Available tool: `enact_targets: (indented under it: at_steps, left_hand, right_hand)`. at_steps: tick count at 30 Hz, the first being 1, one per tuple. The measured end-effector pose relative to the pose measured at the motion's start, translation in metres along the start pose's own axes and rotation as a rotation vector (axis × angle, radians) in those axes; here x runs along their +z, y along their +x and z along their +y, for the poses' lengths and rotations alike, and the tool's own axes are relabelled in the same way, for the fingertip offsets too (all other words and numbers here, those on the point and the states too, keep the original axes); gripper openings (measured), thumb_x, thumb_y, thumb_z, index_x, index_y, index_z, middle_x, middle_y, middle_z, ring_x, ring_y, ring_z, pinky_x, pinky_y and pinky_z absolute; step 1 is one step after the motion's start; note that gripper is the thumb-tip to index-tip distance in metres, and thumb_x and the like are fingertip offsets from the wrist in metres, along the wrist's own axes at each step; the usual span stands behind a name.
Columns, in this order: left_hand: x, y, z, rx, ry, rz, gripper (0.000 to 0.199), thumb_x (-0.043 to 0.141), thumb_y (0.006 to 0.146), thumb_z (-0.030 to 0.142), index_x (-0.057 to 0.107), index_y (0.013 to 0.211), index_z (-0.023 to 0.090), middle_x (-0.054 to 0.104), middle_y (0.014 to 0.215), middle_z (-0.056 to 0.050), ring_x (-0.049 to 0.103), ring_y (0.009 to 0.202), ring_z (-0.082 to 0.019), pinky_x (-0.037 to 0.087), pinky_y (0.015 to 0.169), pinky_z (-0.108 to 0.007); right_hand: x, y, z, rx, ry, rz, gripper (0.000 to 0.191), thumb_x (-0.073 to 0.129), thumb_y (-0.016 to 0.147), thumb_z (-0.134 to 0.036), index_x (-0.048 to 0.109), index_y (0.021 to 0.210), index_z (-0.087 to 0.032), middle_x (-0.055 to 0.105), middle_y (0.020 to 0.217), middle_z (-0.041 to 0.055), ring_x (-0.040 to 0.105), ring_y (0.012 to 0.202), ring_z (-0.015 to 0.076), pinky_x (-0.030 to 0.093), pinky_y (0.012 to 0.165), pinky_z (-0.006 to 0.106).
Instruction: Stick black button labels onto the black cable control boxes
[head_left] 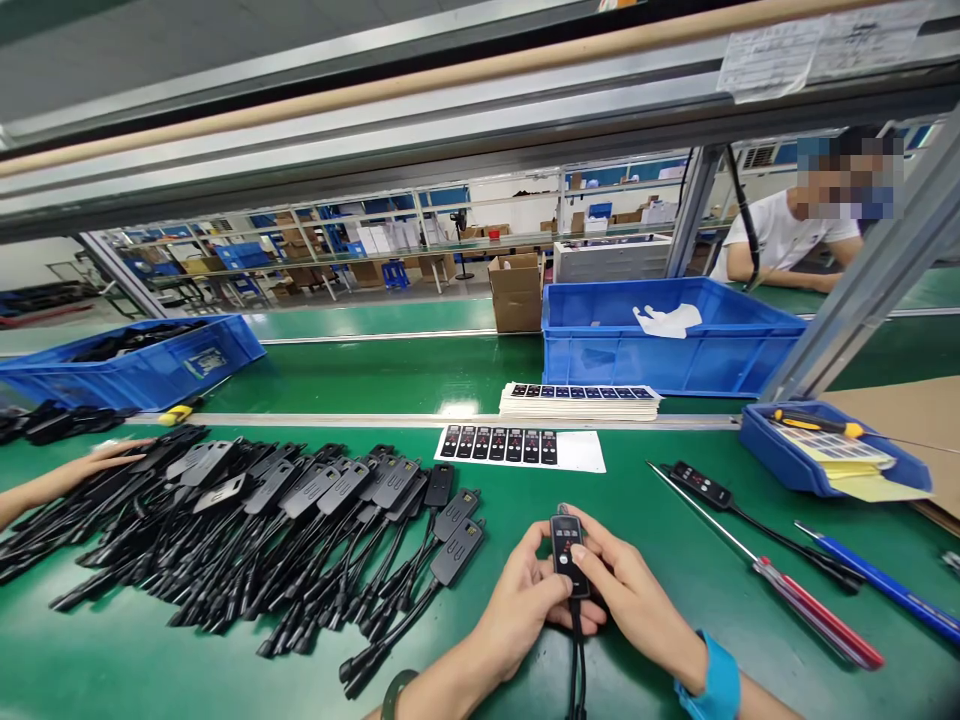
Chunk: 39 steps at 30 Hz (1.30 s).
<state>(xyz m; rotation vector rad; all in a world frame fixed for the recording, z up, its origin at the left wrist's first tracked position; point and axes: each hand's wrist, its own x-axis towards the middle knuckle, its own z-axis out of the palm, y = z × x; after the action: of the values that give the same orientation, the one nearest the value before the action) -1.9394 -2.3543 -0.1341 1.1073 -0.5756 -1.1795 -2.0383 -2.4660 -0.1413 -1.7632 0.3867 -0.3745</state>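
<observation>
A small black controller with a printed front label and cables hanging from its lower end is held between my two hands. My left hand grips its lower left side, thumb across the bottom of the face. From the right, my right hand holds it too, its thumb pressing on the label and its fingers around the upper edge. Beyond them lies a white label sheet with a row of black labels on its left part. To the left, a large heap of similar cabled controllers covers the green bench.
A finished-looking controller, a red-handled screwdriver and a blue pen-like tool lie at right. Behind are a label stack, a blue bin and a small blue tray. Another person's hand touches the heap's far left.
</observation>
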Motion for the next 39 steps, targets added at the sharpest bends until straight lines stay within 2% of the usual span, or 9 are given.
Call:
enact_targets:
  at_steps: [9,17,21,26,29,36,39]
  left_hand:
    - [-0.0011,0.0011,-0.0012,0.0,0.0,0.001,0.048,0.064,0.071,0.023,0.04,0.111,0.016,0.07,0.07,-0.005,0.07,0.059,-0.017,0.057,0.054,-0.022]
    - [-0.0011,0.0021,-0.0008,0.003,0.011,0.005,0.047,0.061,0.069,0.02,0.041,0.11,0.015,0.071,0.07,-0.006,0.071,0.06,-0.019,0.057,0.054,-0.022]
    - [-0.0005,0.0012,-0.0009,0.007,0.014,0.008,0.048,0.061,0.069,0.021,0.04,0.111,0.015,0.071,0.07,-0.006,0.071,0.06,-0.019,0.057,0.054,-0.022]
    - [-0.0006,0.0006,0.0008,-0.004,0.018,0.02,0.047,0.062,0.069,0.022,0.04,0.11,0.015,0.07,0.068,-0.005,0.07,0.058,-0.018,0.057,0.054,-0.022]
    - [-0.0004,0.0001,0.0018,-0.005,0.006,0.021,0.05,0.061,0.066,0.021,0.041,0.111,0.015,0.071,0.069,-0.005,0.071,0.06,-0.019,0.057,0.054,-0.023]
    - [0.0008,0.0008,-0.0002,-0.015,0.01,0.067,0.045,0.06,0.076,0.039,0.043,0.111,0.015,0.072,0.078,-0.008,0.071,0.059,-0.019,0.057,0.053,-0.024]
    - [-0.0002,0.0016,-0.0011,-0.02,0.037,0.066,0.047,0.06,0.077,0.044,0.042,0.11,0.015,0.071,0.076,-0.007,0.07,0.059,-0.018,0.056,0.054,-0.023]
  right_hand:
    - [0.0009,0.0003,0.0034,-0.01,-0.005,-0.003,0.063,0.039,0.093,-0.05,0.038,0.143,-0.012,0.068,0.101,0.0094,0.061,0.097,0.0249,0.045,0.093,0.043]
    - [0.0009,0.0018,0.0024,-0.015,-0.039,0.002,0.063,0.039,0.093,-0.051,0.039,0.143,-0.014,0.069,0.104,0.0098,0.061,0.101,0.0258,0.044,0.095,0.043]
    - [0.0008,0.0015,0.002,-0.019,-0.042,-0.002,0.064,0.038,0.093,-0.05,0.037,0.143,-0.011,0.069,0.099,0.0096,0.059,0.104,0.0264,0.042,0.096,0.044]
    - [0.001,0.0009,0.0014,-0.017,-0.033,-0.01,0.064,0.038,0.093,-0.049,0.036,0.144,-0.011,0.069,0.101,0.0093,0.061,0.095,0.0245,0.044,0.092,0.043]
    - [0.0012,0.0004,0.001,-0.019,-0.027,-0.011,0.063,0.039,0.093,-0.049,0.036,0.144,-0.011,0.069,0.101,0.0089,0.06,0.101,0.0252,0.043,0.094,0.042]
    - [0.0,-0.0007,0.0,-0.025,-0.033,-0.02,0.064,0.038,0.092,-0.044,0.035,0.145,-0.009,0.065,0.117,0.0128,0.055,0.115,0.0267,0.039,0.099,0.043]
    - [-0.0006,-0.0001,0.0021,-0.041,-0.031,-0.04,0.065,0.039,0.09,-0.038,0.032,0.146,-0.008,0.068,0.109,0.012,0.059,0.106,0.0261,0.042,0.095,0.043]
